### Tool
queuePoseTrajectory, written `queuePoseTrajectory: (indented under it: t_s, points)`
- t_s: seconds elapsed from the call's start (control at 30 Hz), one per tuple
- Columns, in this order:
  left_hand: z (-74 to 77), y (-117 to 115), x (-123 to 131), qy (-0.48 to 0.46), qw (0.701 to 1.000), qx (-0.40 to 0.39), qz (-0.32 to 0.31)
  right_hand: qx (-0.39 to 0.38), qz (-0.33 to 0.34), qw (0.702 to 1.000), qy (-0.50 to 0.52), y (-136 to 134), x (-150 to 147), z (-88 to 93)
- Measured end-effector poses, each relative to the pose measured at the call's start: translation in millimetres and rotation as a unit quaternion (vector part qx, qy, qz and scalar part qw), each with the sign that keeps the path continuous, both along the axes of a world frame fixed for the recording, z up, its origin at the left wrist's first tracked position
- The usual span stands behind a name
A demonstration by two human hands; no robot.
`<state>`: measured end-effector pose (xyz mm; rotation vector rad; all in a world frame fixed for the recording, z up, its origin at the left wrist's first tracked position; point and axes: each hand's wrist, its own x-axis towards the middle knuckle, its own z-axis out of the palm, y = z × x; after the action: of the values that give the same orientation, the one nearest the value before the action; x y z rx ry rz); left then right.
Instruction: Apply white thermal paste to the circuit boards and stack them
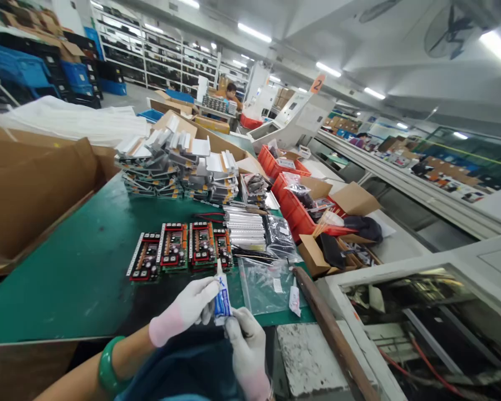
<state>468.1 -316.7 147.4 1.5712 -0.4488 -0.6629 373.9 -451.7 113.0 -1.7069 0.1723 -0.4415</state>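
A small blue-and-white tube of adhesive (222,299) stands upright, nozzle up, just above the front edge of the green work mat (70,284). My left hand (187,306), in a white glove with a pink cuff, grips the tube from the left. My right hand (244,345), also gloved, pinches its lower end from below. Several circuit boards with red parts (175,250) lie in a row just beyond the tube. A clear zip bag (263,287) lies to the right of my hands, apart from them.
Stacked circuit boards with white strips (177,164) rise at the mat's far end. Red crates (300,206) and open cardboard boxes (329,250) stand to the right, past a brown wooden rail (332,334). A large cardboard box (33,189) stands to the left. A person (232,94) works far back.
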Motion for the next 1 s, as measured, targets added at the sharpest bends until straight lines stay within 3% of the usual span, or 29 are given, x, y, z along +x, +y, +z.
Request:
queuePoseTrajectory:
  t_s: [0.23,0.37,0.53,0.63,0.77,0.87,0.93,1.0]
  points:
    - [1.0,31.0,-9.8,-0.040,0.996,-0.024,-0.072,-0.037,0.000,0.998,-0.047,19.7,17.2,7.4]
    - [0.1,39.6,-6.1,-0.073,0.995,-0.032,-0.058,-0.021,-0.013,0.998,-0.057,35.3,24.6,3.6]
    - [3.7,50.3,3.7,-0.213,0.977,0.005,-0.023,0.035,-0.021,0.998,-0.045,55.9,37.1,1.4]
    - [1.7,55.8,9.4,-0.326,0.945,0.027,0.007,0.078,-0.032,0.995,-0.050,66.2,48.2,1.0]
    - [-7.4,61.5,16.4,-0.507,0.856,0.092,0.050,0.148,-0.012,0.988,-0.041,78.1,61.4,-2.4]
    - [-10.6,68.9,18.0,-0.583,0.799,0.140,0.053,0.207,0.020,0.978,-0.024,82.3,66.1,-7.6]
    - [-8.2,76.6,17.6,-0.605,0.777,0.168,0.046,0.236,0.051,0.970,-0.003,79.8,67.1,-11.5]
    - [-2.9,85.5,17.0,-0.589,0.784,0.183,0.068,0.241,0.089,0.966,0.034,73.4,67.2,-14.9]
